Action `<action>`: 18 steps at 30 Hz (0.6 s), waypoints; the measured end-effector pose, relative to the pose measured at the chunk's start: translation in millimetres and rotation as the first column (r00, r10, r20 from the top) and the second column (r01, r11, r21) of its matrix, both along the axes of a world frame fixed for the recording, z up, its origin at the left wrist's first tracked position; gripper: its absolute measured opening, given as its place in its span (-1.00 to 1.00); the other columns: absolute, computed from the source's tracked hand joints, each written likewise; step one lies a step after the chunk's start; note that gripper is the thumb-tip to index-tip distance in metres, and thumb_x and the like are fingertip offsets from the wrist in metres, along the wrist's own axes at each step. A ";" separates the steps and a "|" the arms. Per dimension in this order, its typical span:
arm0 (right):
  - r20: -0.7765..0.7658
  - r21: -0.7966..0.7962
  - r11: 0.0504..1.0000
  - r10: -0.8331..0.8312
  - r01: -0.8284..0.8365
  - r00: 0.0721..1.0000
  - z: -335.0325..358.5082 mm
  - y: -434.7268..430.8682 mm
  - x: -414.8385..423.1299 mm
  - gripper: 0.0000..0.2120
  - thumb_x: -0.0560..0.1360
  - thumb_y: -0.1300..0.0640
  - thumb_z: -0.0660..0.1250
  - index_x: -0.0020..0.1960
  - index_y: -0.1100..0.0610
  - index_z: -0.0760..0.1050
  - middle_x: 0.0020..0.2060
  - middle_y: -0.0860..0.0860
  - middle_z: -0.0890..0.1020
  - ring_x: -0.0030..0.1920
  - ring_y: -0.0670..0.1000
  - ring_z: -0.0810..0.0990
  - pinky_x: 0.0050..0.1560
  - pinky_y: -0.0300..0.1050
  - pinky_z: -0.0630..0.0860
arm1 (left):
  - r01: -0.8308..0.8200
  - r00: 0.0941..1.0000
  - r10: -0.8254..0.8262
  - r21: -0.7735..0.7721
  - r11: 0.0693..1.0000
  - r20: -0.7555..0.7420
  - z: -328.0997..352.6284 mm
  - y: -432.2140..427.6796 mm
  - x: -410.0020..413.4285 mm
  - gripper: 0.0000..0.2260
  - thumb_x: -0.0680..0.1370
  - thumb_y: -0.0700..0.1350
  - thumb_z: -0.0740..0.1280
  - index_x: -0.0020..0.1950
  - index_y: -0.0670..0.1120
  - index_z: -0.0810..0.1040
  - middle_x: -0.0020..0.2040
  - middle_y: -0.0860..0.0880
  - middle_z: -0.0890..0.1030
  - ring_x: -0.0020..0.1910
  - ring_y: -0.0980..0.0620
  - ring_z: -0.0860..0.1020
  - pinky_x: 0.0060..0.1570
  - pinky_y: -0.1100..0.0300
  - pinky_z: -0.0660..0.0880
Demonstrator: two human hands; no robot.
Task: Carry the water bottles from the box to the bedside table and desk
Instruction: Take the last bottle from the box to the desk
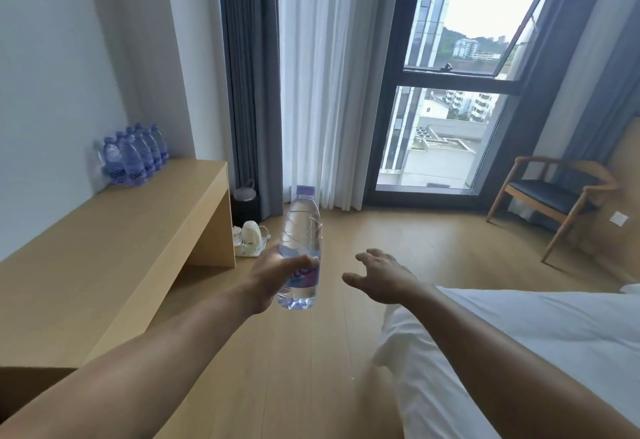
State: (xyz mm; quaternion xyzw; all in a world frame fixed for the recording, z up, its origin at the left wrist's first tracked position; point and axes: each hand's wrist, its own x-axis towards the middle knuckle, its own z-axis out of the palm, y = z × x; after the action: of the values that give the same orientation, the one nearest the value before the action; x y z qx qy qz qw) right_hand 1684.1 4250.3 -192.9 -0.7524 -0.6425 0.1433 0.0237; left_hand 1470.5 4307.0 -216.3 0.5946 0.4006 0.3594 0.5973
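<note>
My left hand (277, 274) grips a clear water bottle (300, 230) with a purple cap and purple label, held upright over the wooden floor. To its right, my right hand (382, 277) hovers with fingers spread and holds nothing. A long wooden desk (114, 248) runs along the left wall. At its far end, against the wall, stand several more purple-capped water bottles (135, 156) in a tight group. No box and no bedside table are in view.
A bed with white sheets (519, 352) fills the lower right. A white kettle set on a tray (251, 237) sits on the floor past the desk's end. A wooden chair (550, 196) stands at the right, by the window and curtains.
</note>
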 end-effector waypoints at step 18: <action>-0.026 -0.019 0.999 0.039 -0.040 0.999 -15.4 321.9 38.6 -0.28 0.56 -0.30 0.17 0.57 0.06 0.17 0.57 0.04 0.18 0.55 0.08 0.15 0.49 0.05 0.21 | -0.028 1.000 0.028 -0.012 1.000 -0.009 -2.8 306.9 39.1 -0.63 0.25 -0.05 0.52 0.00 -0.15 0.62 -0.25 -0.02 0.63 -0.25 0.07 0.61 -0.21 0.24 0.56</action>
State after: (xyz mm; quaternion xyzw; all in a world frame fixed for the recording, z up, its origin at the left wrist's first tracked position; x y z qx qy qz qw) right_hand 1722.7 4572.2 -208.4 -0.7378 -0.6555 0.1596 0.0216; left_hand 1509.6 4613.9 -219.2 0.5869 0.4136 0.3626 0.5941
